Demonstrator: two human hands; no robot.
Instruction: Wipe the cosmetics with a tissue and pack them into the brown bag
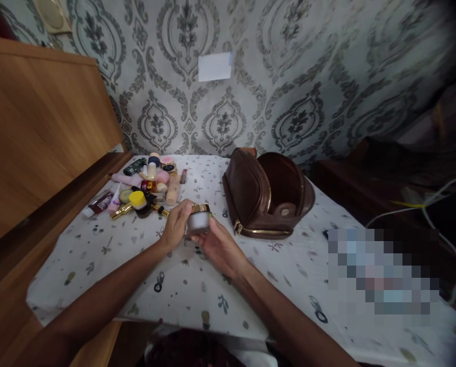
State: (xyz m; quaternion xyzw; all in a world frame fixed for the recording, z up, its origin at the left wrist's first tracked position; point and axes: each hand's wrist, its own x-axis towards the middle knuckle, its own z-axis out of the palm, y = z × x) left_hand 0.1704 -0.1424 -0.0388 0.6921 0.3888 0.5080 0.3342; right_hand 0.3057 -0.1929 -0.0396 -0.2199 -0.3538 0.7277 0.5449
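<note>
A small cosmetic jar (199, 221) with a gold-rimmed lid and a pale, frosted body is held between both hands above the table. My left hand (177, 224) grips it from the left, up by the lid. From below and the right, my right hand (221, 244) has its fingers round the body. Just right of the hands stands a brown leather bag (247, 193), its zipped top gaping and its dark inside showing. To the left lies a pile of cosmetics, among them a yellow-lidded jar (137, 200) and a peach-coloured tube (172, 190).
A patterned white cloth (182, 300) covers the table. A wooden cabinet (52, 117) borders the left side. At the right, a blurred-out item (384, 275) lies near a white cable (438, 229). A white paper (214, 67) hangs on the wallpapered wall behind.
</note>
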